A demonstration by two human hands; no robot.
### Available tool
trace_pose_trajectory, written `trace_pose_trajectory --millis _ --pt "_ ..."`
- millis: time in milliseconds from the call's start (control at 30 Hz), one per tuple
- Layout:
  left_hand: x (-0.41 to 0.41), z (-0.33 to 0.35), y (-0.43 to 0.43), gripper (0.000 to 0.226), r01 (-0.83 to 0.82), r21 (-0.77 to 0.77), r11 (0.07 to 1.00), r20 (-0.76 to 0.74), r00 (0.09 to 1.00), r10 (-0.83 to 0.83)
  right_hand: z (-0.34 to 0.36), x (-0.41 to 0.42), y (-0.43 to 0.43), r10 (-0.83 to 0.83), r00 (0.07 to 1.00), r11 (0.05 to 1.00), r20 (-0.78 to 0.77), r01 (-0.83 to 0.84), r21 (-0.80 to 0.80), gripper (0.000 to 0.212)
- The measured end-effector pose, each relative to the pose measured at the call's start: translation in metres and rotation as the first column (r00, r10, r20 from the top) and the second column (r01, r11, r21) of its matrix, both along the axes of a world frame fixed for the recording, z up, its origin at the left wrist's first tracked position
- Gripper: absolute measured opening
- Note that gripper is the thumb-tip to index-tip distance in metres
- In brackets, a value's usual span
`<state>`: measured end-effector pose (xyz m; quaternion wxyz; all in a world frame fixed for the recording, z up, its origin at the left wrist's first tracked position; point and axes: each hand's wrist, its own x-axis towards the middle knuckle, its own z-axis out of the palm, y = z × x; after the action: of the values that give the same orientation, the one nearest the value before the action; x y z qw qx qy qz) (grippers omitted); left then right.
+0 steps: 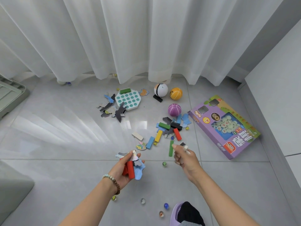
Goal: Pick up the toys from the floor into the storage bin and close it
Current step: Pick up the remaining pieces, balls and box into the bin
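**Operator:** While both hands are loaded, what is each grip doing?

**Technician:** The left grip [125, 168] is clamped on a bundle of red blocks [130, 170] and flat puzzle pieces [139, 172] that fan out of the fist. The right grip [184, 159] pinches a white block [186, 148] together with a dark piece. Its forefinger tip meets the green block [171, 148]. I cannot tell whether that block is lifted or lying flat.

**Operator:** Where are the task items?

**Technician:** Most toys lie on the floor [65, 144] ahead: a heap of blocks [169, 128], the balls [174, 110], a pop board [128, 98] and the purple game box [228, 128]. Marbles [164, 164] are scattered, several of them near the slipper [175, 214]. What appears to be the storage bin [9, 93] sits at the left edge, well apart from both hands.

**Operator:** What are the failure modes?

**Technician:**
- **Overfilling:** the left bundle looks loosely stacked, so adding more would probably let a thin piece slide out.
- **The carry:** the reach to the bin is long, and a drop is likeliest there.
- **Marbles:** they roll if nudged, and one underfoot is a slip hazard.
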<state>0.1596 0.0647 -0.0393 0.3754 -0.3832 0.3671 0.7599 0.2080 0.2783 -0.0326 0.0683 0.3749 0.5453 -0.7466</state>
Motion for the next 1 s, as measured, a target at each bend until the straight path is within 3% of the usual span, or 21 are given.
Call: trace_pose_trajectory --millis 100,200,333,433,533,600,833,1000 --pt "0.001 0.003 0.002 0.017 -0.004 0.011 1.0 0.009 1.0 0.004 0.025 -0.006 0.003 -0.06 0.988 0.916 -0.14 -0.001 -0.402 0.017" --pt "0.001 0.004 0.002 0.018 -0.004 0.015 1.0 0.014 1.0 0.003 0.039 -0.014 0.005 -0.05 0.983 0.887 -0.178 -0.038 -0.46 0.021" --pt "0.0 0.006 0.001 0.018 -0.007 0.003 1.0 0.0 1.0 0.007 0.025 -0.02 0.015 -0.102 0.994 0.963 -0.041 0.088 -0.256 0.014" --pt "-0.001 0.008 0.001 0.021 0.006 -0.02 1.0 -0.01 1.0 -0.006 0.002 -0.013 0.028 -0.168 0.976 0.985 0.138 0.159 0.072 0.025" --pt "-0.001 0.011 0.003 0.023 0.012 -0.03 0.999 -0.019 1.0 -0.012 -0.019 -0.003 0.035 -0.159 0.961 0.913 0.224 0.057 0.404 0.031" --pt "-0.001 0.012 0.004 0.022 0.01 -0.03 0.999 -0.025 1.0 -0.011 -0.028 -0.001 0.034 -0.144 0.947 0.854 0.286 -0.028 0.52 0.034" --pt "-0.001 0.012 0.001 0.019 0.015 -0.041 0.999 -0.021 1.0 -0.016 -0.041 -0.007 0.022 -0.018 0.888 0.784 0.46 -0.273 0.557 0.037" --pt "-0.002 0.013 -0.002 0.019 0.028 -0.062 0.998 -0.027 0.999 -0.03 -0.037 -0.008 0.02 -0.017 0.898 0.868 0.441 -0.205 0.452 0.022"
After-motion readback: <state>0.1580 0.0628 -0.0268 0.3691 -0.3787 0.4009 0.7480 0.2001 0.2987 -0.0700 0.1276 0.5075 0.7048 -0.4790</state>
